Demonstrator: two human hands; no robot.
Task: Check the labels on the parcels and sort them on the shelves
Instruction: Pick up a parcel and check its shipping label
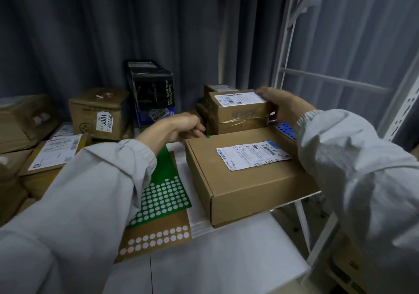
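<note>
A small brown cardboard parcel with a white barcode label on its top (pixel 240 106) sits uppermost on a short stack of similar taped boxes (pixel 235 124) at the back of the white shelf surface (pixel 215 259). The right hand (pixel 280 104) grasps this parcel at its right end, fingers curled over the top corner onto the label's edge. The left hand (pixel 181 127) reaches toward the stack's lower left side with fingers bent; whether they actually pinch anything there cannot be told. Both arms wear pale grey sleeves. Just in front of the stack lies a larger flat brown mailer box with a white and blue shipping label (pixel 244 175). To its left a green sticker sheet dotted with white circles (pixel 165 194) overlaps a brown sheet with white dots (pixel 156 237). Further left stand a brown carton marked 1001 (pixel 99 114), a black box with white lettering (pixel 150 87), and a flat labelled parcel (pixel 56 153). White metal shelf uprights (pixel 285 62) rise at right before grey curtains (pixel 113 21).
</note>
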